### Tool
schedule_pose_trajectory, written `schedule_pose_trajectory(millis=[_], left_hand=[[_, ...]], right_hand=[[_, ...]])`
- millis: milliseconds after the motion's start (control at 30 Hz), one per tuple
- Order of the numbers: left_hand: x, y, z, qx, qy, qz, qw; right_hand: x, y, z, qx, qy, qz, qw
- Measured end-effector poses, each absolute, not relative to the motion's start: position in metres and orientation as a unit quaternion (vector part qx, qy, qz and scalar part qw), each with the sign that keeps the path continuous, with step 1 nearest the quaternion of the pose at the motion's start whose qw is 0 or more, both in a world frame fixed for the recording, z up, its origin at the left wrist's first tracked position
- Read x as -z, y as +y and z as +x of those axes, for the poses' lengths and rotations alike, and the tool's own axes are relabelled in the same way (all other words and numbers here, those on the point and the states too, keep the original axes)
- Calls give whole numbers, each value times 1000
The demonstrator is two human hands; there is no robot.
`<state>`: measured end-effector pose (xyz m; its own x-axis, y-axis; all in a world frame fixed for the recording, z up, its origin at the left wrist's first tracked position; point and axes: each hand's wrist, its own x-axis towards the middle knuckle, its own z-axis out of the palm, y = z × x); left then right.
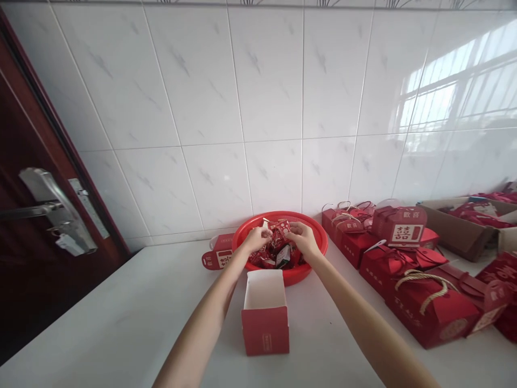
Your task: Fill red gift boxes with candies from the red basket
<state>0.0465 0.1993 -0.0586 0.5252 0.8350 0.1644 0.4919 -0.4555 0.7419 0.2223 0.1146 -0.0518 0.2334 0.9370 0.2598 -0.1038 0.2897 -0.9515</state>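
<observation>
A round red plastic basket stands against the tiled wall, filled with red-wrapped packets. Over its left part is my left hand, fingers curled together at the packets; what they hold, if anything, is too small to name. My right hand is over the right part, thumb and fingers pinched on a small red patterned packet. Just in front of the basket an open red box with a white inside stands between my forearms. I see nothing inside it.
Flat red printed cartons lie left of the basket. Several closed red gift boxes with rope handles crowd the right side. Behind them is a cardboard box of red items. A dark red door with a metal handle is at the left.
</observation>
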Motion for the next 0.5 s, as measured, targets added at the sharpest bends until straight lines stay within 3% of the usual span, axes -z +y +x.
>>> schedule_pose_trajectory(millis=[200, 500], left_hand=[[59, 192, 49, -45, 450, 832, 322], [54, 192, 59, 34, 443, 840, 311]], right_hand=[[51, 112, 222, -417, -453, -430, 660], [46, 104, 220, -435, -449, -414, 661]])
